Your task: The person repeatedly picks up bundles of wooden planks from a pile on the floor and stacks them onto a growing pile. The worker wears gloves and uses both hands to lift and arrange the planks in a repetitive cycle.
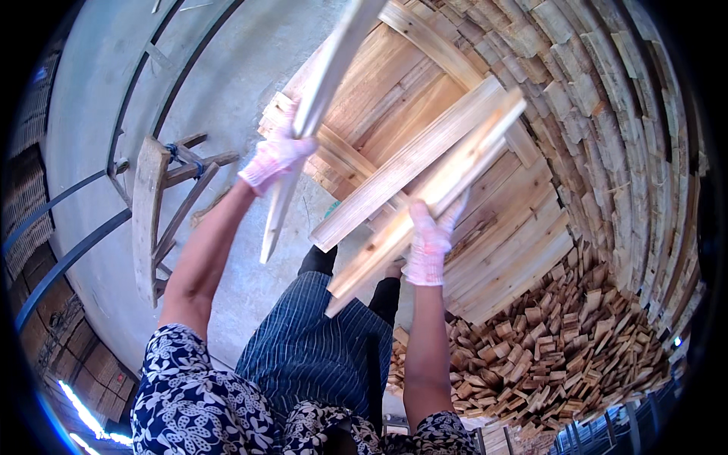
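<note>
My left hand (277,158), in a pinkish-white work glove, is closed around a long pale wooden board (327,76), which is raised steeply and slightly blurred. My right hand (429,239), gloved the same way, grips another wooden board (394,235) slanting from near my lap up to the right. A second edge shows along its underside, so I cannot tell whether it is one board or two. Between my hands a loose wooden plank (409,163) lies at a slant across the stacked boards (379,98).
A wooden sawhorse-like stool (152,205) stands on the concrete floor (227,68) at left, beside curved dark metal rails (76,239). Tall stacks of boards (599,114) rise at right. A heap of short wood offcuts (538,349) lies at lower right.
</note>
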{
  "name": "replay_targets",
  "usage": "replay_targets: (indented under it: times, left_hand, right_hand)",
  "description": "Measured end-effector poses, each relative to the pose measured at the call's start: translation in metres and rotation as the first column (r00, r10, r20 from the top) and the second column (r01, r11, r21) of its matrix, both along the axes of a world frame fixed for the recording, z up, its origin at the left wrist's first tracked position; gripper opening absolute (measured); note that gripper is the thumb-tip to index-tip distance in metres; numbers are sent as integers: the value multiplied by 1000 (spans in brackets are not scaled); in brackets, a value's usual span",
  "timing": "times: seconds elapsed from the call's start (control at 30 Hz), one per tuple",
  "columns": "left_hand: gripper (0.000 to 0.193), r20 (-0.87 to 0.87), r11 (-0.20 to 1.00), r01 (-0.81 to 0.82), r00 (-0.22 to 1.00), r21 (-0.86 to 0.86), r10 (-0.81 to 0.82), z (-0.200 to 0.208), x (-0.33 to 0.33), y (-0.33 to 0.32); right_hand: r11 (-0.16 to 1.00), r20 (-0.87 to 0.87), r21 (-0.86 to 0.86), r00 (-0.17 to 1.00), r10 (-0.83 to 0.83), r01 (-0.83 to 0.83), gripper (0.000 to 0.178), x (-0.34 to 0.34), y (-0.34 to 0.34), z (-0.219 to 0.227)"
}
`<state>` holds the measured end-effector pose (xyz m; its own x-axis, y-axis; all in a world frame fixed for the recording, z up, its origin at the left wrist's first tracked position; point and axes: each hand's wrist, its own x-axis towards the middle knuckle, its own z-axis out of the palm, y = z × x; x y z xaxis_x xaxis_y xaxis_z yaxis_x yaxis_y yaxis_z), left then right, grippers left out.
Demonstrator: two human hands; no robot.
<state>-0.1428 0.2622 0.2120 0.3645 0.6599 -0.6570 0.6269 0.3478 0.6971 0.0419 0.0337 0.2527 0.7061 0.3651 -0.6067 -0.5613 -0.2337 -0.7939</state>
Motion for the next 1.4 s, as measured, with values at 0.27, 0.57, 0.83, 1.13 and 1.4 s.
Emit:
replay_targets:
  times: [0.27, 0.57, 0.83, 1.13, 1.4]
  left_hand:
    - [91, 35, 997, 37, 999, 63, -39, 70, -39, 52]
    - [91, -42, 971, 213, 975, -112, -219, 101, -33, -8]
    - [89, 15, 908, 417, 908, 29, -418, 59, 39, -73]
    - [91, -347, 764, 567, 815, 307, -465, 7, 78, -132]
    - [89, -691, 424, 750, 648, 508, -319, -67, 101, -201]
  right_hand:
    - [952, 201, -148, 935, 294, -267, 107, 9, 145, -43]
    - [620, -8, -765, 964, 264, -176, 112, 10, 94, -69]
    - [785, 200, -575, 890, 409, -231, 109, 30, 28, -63]
    - [-209, -246, -891, 40, 969, -402, 105, 259, -149, -20]
    - [-110, -109, -982, -17, 994, -152, 97, 336, -204, -107]
